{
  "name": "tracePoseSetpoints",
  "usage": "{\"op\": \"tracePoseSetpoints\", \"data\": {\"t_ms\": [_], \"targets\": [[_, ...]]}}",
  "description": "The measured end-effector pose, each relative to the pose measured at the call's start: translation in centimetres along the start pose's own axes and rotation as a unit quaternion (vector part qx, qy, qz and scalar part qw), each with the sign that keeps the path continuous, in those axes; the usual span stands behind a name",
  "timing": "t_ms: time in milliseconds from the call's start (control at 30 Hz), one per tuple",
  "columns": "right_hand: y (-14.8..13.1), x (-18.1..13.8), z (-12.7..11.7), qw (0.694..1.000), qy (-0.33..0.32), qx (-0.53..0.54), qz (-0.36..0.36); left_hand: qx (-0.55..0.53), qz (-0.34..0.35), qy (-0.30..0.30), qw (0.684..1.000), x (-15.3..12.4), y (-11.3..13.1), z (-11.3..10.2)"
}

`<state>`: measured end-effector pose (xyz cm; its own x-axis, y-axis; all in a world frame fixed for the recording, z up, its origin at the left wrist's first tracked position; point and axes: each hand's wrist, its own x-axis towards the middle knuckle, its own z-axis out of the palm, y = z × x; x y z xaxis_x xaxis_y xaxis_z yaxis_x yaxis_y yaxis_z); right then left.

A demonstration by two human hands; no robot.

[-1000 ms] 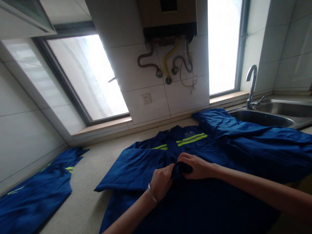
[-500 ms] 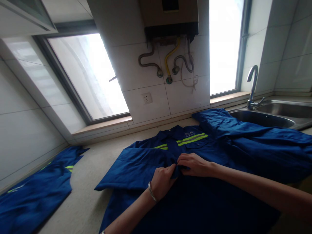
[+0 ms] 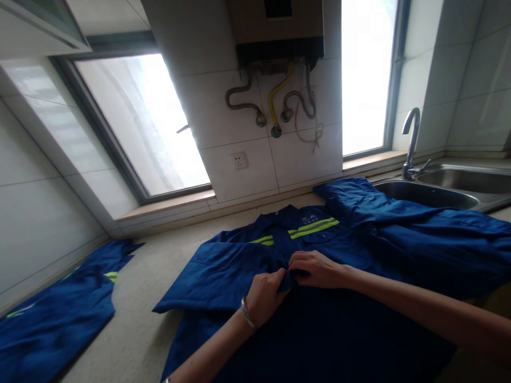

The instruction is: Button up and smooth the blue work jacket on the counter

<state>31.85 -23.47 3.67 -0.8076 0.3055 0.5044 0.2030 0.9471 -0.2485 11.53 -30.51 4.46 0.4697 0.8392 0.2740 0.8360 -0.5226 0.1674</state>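
Observation:
A blue work jacket (image 3: 319,319) with yellow-green reflective stripes lies spread on the countertop, its collar toward the wall. One sleeve (image 3: 207,271) is folded inward across the front, and its end reaches my fingers. My left hand (image 3: 265,295), with a silver bracelet at the wrist, is closed on the sleeve's cuff. Facing it, my right hand (image 3: 315,269) pinches the same bit of fabric, fingers curled. The two hands nearly touch. Whether a button lies between the fingertips is hidden.
Another blue garment (image 3: 59,308) with reflective stripes lies on the counter (image 3: 131,298) at left. More blue cloth (image 3: 431,223) stretches right, up to the sink (image 3: 431,194) and its faucet (image 3: 411,143). A water heater (image 3: 279,32) with pipes hangs on the wall between two windows.
The view has shifted very slightly. Both hands stay at the cuff, and the jacket lies as before.

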Motion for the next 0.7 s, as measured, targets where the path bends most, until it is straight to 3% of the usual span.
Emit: {"op": "tracePoseSetpoints", "data": {"t_ms": [167,300,467,633,700], "targets": [[0.7,0.2,-1.0,0.999,0.03,0.017,0.012,-0.113,-0.032,0.071,0.991,0.2,-1.0,-0.2],[2.2,-0.2,-1.6,0.995,0.077,0.019,0.055,-0.16,-0.003,0.14,0.977,0.8,-1.1,-1.5],[2.8,-0.2,-1.9,0.989,0.121,0.067,0.05,-0.2,0.04,0.161,0.966,1.2,-0.4,-4.1],[2.2,0.3,-2.5,0.981,0.164,0.061,0.086,-0.239,-0.029,0.222,0.945,1.6,-0.5,-5.3],[2.1,0.4,-2.6,0.982,0.163,0.046,0.086,-0.254,-0.054,0.221,0.94,1.8,-0.7,-5.2]]}}
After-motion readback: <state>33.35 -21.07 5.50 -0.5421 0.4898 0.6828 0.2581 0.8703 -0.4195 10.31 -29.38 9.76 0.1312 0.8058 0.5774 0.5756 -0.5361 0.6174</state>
